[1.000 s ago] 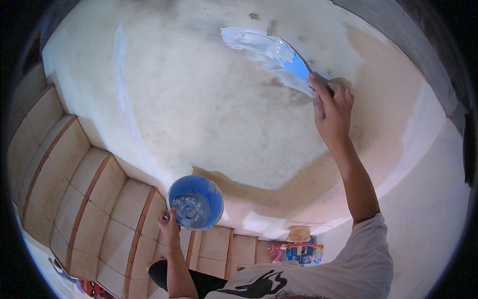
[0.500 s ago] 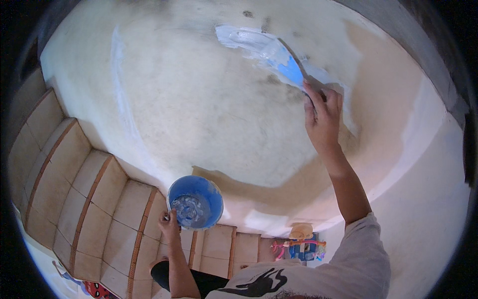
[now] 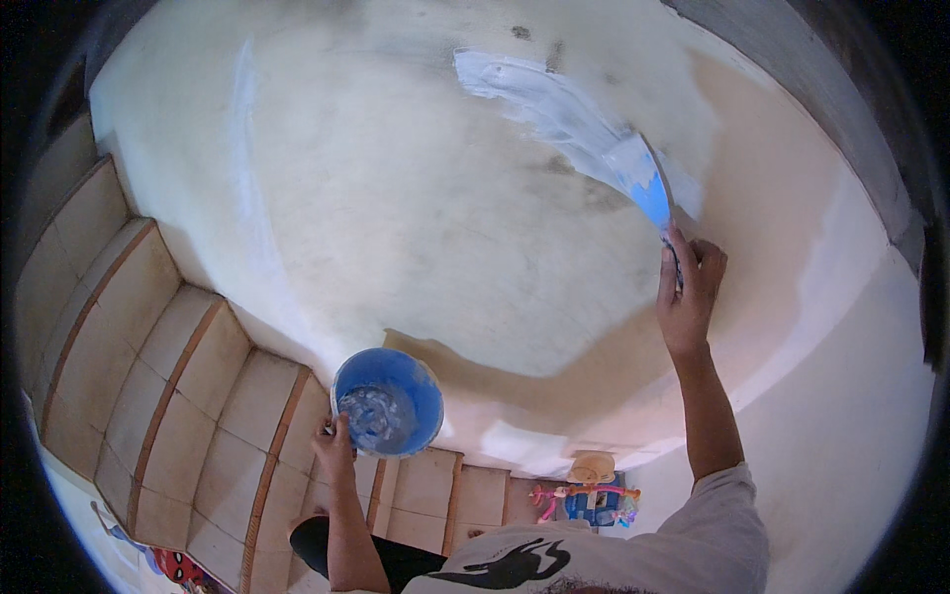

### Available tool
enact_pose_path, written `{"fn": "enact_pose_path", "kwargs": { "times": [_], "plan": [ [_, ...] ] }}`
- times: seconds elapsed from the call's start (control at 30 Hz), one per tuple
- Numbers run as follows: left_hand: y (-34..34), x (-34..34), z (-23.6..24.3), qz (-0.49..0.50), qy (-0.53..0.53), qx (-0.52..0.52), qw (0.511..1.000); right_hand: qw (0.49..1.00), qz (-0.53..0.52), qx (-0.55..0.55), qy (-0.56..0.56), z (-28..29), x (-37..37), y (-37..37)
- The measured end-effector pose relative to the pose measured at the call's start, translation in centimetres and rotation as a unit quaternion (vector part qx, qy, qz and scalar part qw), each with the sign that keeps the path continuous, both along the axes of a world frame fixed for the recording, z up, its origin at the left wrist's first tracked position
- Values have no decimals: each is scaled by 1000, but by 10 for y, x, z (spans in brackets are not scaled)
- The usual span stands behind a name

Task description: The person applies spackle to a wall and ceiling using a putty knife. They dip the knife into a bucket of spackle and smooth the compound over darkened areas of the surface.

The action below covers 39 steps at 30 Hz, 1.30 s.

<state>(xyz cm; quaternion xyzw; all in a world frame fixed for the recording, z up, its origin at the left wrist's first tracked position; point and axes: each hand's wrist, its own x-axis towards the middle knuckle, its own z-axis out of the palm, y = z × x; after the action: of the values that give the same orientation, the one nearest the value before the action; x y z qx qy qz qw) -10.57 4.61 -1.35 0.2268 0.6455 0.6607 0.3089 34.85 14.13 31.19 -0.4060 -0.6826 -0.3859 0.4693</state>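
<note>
My right hand (image 3: 691, 292) is closed around the handle of a putty knife (image 3: 649, 188) with a blue blade. White paste coats part of the blade, which lies against the wall (image 3: 396, 228). A wet white smear (image 3: 534, 94) runs along the wall up and left from the blade. My left hand (image 3: 336, 445) grips the near left rim of a blue bucket (image 3: 421, 396), which tilts so that its inside faces up at me. Greyish-white paste (image 3: 374, 418) sits in its bottom.
Tiled stairs (image 3: 213, 406) with brown edges run along the lower left. Near the bottom are a tan basin (image 3: 592, 467) and pink toy-like items (image 3: 546, 503). A red object with a face pattern (image 3: 176, 566) lies at lower left. A grey band (image 3: 792, 69) borders the wall at upper right.
My right hand has drawn the putty knife down and to the right along the wall, lengthening the visible white smear. My left hand and the bucket have hardly moved.
</note>
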Motion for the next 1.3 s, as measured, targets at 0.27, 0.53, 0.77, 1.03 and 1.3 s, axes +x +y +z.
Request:
{"fn": "enact_pose_path", "kwargs": {
  "times": [0.27, 0.53, 0.77, 1.03, 1.3],
  "plan": [
    [-3, 2, 8, -1, 9, 26, 1000, 987, 31, 12, -159, 77, -86, 26],
    [-19, 8, 22, -5, -9, 42, 999, 977, 46, 69, -195, 111, -138, 28],
    [-20, 6, 15, 2, -11, 63, 998, 973, 32, 103, -205, 115, -154, 47],
    [-19, 4, 10, 20, -2, 68, 997, 981, -12, 41, -188, 107, -118, 31],
    [-11, -2, -5, 11, 30, 75, 997, 974, 29, 72, -211, 113, -129, 21]
  ]
}}
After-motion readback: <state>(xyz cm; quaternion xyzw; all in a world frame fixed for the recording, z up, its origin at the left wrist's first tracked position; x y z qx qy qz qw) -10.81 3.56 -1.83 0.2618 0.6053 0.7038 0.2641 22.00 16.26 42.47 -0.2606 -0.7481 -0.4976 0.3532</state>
